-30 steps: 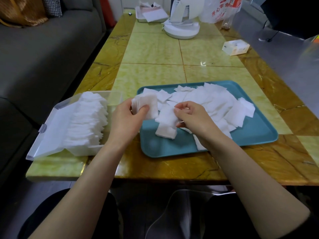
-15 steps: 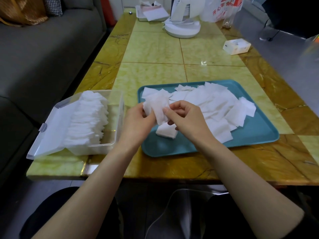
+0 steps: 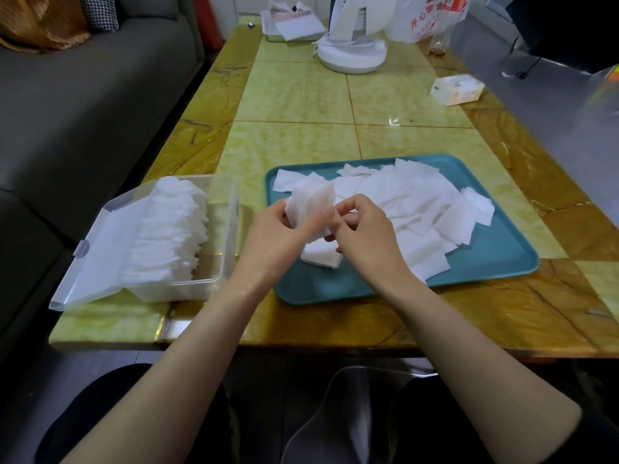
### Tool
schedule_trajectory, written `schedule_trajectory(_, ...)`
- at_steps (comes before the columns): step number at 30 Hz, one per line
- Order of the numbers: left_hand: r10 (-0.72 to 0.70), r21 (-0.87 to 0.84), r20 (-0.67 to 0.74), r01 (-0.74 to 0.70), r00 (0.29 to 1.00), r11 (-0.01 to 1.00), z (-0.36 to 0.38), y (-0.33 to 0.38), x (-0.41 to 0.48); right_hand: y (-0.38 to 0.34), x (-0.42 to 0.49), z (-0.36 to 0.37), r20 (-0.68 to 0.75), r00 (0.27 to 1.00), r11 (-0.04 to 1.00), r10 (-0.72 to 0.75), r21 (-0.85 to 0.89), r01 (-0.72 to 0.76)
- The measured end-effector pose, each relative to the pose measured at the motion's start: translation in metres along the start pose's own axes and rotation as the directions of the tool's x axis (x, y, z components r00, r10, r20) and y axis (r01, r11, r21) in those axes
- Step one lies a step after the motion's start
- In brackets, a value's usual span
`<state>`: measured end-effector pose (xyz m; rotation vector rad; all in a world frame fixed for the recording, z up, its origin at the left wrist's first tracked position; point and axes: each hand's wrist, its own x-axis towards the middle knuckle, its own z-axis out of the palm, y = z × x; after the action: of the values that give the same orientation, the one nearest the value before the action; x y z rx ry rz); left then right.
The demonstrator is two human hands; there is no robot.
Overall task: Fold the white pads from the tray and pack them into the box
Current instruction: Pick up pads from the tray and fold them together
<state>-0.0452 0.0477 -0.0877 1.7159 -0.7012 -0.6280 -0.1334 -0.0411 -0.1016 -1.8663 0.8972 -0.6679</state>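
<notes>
While your left hand (image 3: 278, 229) grips the folded pads (image 3: 311, 209) above the teal tray (image 3: 485, 262), your right hand (image 3: 365, 229) pinches their edge — squaring them for the clear box (image 3: 214, 283) left of it.

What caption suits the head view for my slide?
Left hand and right hand hold a white pad over the teal tray of loose pads, clear box of folded pads alongside.

We are in a home living room: a grey sofa (image 3: 83, 112) with cushions (image 3: 100, 15) runs along our yellow marble-patterned desk (image 3: 294, 95), and a printed plastic shopping bag (image 3: 418, 21) stands at its far end.
</notes>
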Motion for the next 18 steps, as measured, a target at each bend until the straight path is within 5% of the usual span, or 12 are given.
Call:
schedule_trajectory(5, 0.079, 0.046, -0.166, -0.073, 0.983, 0.996, -0.006, -0.004, 0.005, -0.002, 0.002, -0.003, 0.043, 0.998, 0.996, -0.054, 0.07, 0.051)
schedule_trajectory(8, 0.109, 0.076, -0.198, -0.095, 0.974, 0.993, -0.012, -0.005, 0.007, 0.008, 0.002, -0.001, 0.096, 0.988, 0.977, -0.12, -0.166, 0.135)
schedule_trajectory(12, 0.135, 0.119, -0.209, -0.112, 0.969, 0.987, -0.016, -0.008, 0.009, 0.023, 0.002, 0.008, 0.272, 0.962, 0.82, -0.027, -0.545, 0.177)
schedule_trajectory(18, 0.156, 0.152, -0.233, -0.123, 0.96, 0.981, -0.02, -0.011, 0.012, 0.02, 0.007, 0.004, 0.309, 0.951, 0.765, -0.007, -0.611, 0.204)
